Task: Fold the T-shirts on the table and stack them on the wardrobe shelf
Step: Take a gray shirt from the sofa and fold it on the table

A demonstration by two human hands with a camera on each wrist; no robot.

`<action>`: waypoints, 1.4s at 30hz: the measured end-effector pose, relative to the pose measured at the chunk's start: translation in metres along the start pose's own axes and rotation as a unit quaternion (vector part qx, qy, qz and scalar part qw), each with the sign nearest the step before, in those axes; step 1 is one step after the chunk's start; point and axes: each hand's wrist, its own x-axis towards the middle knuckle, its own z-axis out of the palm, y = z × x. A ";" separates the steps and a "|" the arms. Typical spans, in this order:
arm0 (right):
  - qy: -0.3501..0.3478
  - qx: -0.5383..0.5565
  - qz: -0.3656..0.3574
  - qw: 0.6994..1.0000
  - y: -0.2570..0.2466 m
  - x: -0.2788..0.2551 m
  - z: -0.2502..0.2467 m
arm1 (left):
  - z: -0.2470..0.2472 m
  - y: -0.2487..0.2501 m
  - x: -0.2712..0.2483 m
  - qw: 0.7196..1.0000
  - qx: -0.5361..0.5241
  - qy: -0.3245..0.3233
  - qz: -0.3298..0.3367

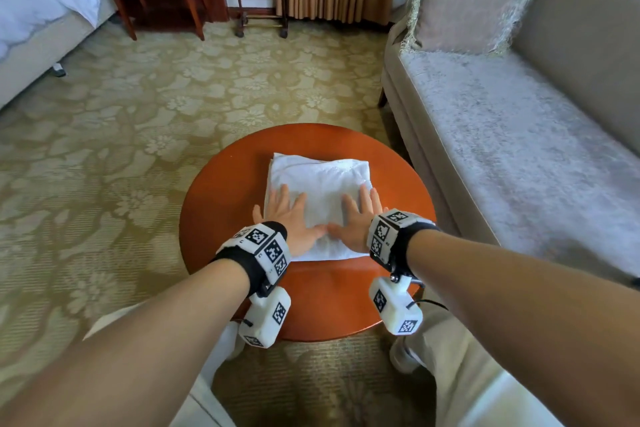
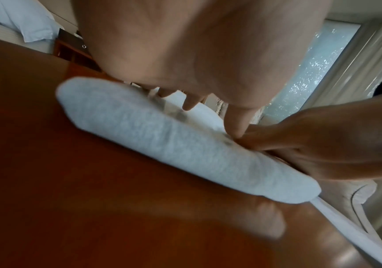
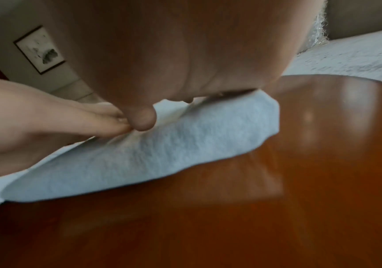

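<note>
- Both forearms reach in; my left hand (image 1: pixel 294 218) and right hand (image 1: pixel 353 220) press flat, fingers straight, thumbs touching, on the folded white T-shirt (image 1: pixel 318 184).
- T-shirt lies mid-table (image 1: pixel 221 218), bare wood all round.
- Sofa (image 1: pixel 519 135) stands close at right.

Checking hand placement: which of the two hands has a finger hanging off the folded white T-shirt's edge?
The left hand: its little finger lies past the folded white T-shirt, over the round wooden table. The right hand lies on the cloth.
</note>
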 end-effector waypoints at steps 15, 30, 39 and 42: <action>0.040 0.098 0.033 0.994 0.007 -0.001 0.023 | 0.019 -0.019 0.001 0.999 0.033 -0.029 0.024; 0.017 0.318 0.229 0.920 0.023 -0.045 0.020 | 0.011 -0.018 -0.038 0.946 -0.193 0.032 -0.257; 0.054 0.510 0.218 0.831 0.029 -0.085 0.002 | 0.008 -0.037 -0.067 0.873 -0.463 0.045 -0.146; 0.086 0.597 0.207 0.770 0.024 -0.099 -0.013 | -0.001 -0.040 -0.082 0.840 -0.527 0.083 -0.096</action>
